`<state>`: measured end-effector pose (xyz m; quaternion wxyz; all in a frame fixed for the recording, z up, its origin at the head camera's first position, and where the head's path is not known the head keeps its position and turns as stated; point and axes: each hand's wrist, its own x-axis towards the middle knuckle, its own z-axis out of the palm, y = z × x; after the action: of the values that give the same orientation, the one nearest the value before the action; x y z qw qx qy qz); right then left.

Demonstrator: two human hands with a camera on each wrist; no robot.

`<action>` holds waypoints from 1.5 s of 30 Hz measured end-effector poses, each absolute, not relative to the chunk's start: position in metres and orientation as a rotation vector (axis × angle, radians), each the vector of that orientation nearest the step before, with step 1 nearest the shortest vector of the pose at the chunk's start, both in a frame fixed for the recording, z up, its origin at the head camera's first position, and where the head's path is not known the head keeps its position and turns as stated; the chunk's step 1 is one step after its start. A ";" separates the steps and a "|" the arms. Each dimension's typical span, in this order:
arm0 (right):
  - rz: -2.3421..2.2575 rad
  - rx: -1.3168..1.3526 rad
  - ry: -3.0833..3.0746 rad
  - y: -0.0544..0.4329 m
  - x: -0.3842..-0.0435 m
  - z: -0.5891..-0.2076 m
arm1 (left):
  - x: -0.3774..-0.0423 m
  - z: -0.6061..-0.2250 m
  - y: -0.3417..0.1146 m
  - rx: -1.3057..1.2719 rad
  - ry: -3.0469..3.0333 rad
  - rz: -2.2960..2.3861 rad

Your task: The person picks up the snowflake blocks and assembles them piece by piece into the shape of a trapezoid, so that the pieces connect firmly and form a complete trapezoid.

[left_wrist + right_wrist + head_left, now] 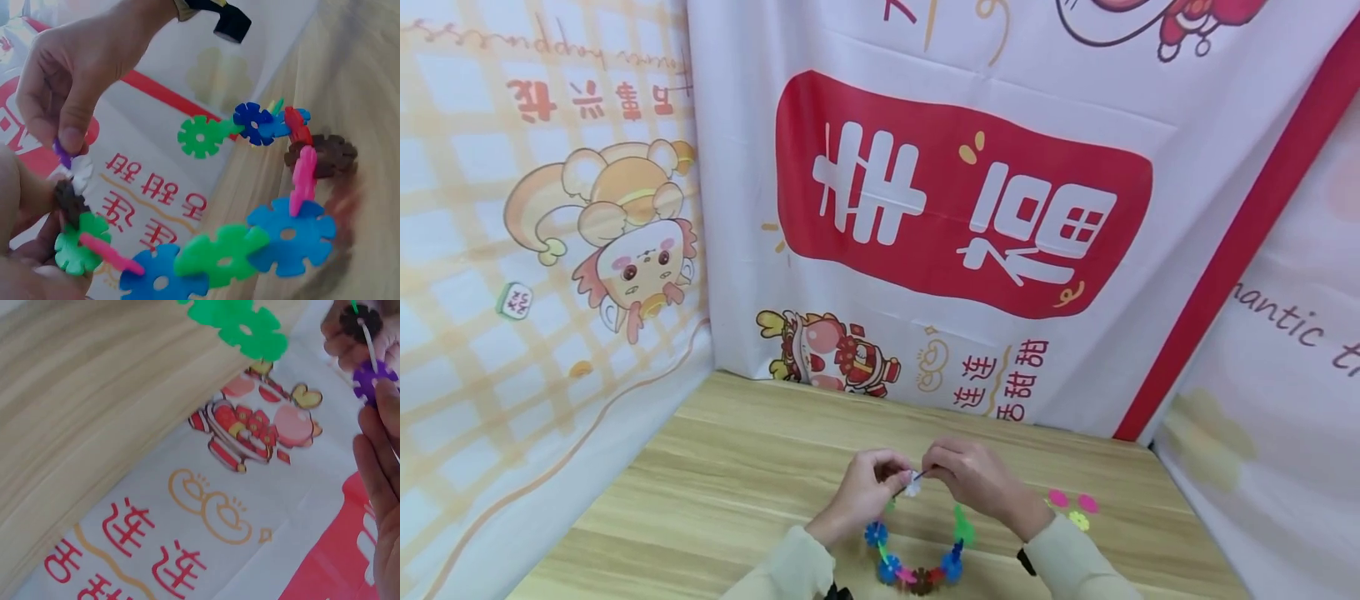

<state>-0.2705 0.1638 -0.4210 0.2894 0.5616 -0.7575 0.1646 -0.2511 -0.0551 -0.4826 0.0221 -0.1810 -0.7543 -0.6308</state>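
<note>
A chain of notched plastic snowflake discs (889, 570) hangs in a loop below my hands, in blue, green, pink, red and brown. My left hand (867, 490) grips one end of it, fingers round a dark disc (70, 199). A white disc (82, 174) is fitted onto that dark one. My right hand (973, 477) pinches a purple disc (372, 382) between thumb and fingers, its slot edge against the white disc. The chain's other end, a green disc (200, 137), hangs free below my right hand.
Two pink discs (1058, 498) and a yellow disc (1078, 521) lie on the wood-grain table (715, 492) right of my right forearm. Printed cloth (745, 208) hangs behind the table and along both sides.
</note>
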 end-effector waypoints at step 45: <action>0.847 0.920 -2.981 0.367 -0.274 -0.503 | -0.241 -0.471 -0.054 -0.892 -2.414 -2.093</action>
<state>-0.2738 0.3674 -0.5032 -0.0454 0.2844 -0.9211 0.2619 -0.2405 -0.0544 -0.4712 -0.0876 -0.2678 -0.7250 -0.6286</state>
